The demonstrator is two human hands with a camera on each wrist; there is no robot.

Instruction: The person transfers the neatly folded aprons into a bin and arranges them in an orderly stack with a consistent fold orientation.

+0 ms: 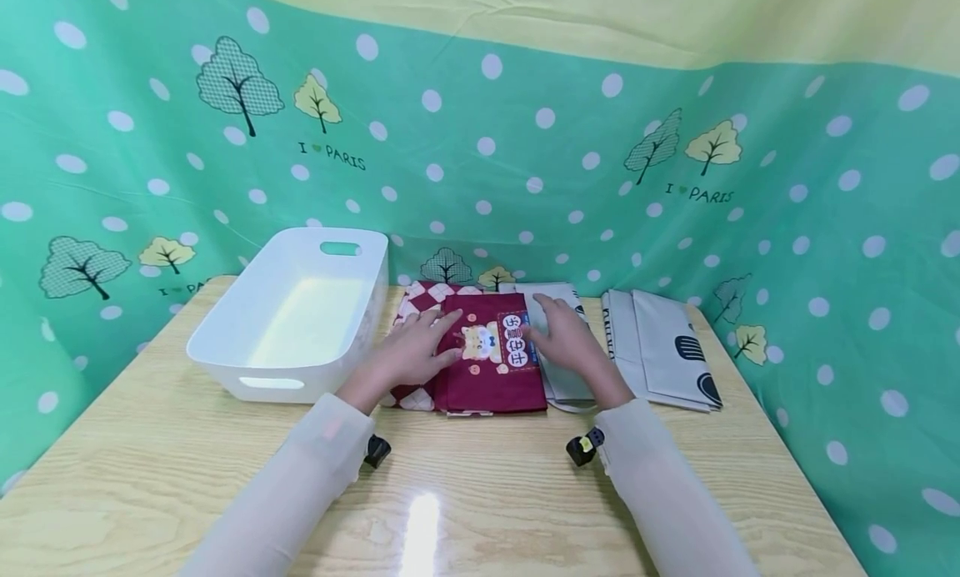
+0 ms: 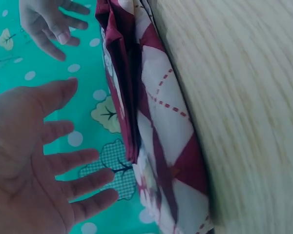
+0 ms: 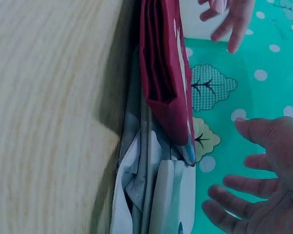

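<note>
A folded maroon cloth (image 1: 495,393) with a cartoon animal print and white characters lies on a red-and-white diamond-patterned cloth (image 1: 414,398). Its right part overlaps a folded grey cloth (image 1: 572,388). My left hand (image 1: 411,348), fingers spread, is over the left side of the maroon cloth. Over its right side is my right hand (image 1: 566,337), also with fingers spread. Both wrist views show a gap between each palm and the fabric. The maroon cloth's layered folds (image 3: 158,53) face the right wrist camera. Neither hand holds anything.
A white plastic bin (image 1: 352,365) with handle slots stands left of the cloths on the wooden table (image 1: 480,494). Another folded grey cloth (image 1: 663,352) with dark prints lies at the right. A green dotted curtain (image 1: 510,193) hangs behind and along the sides.
</note>
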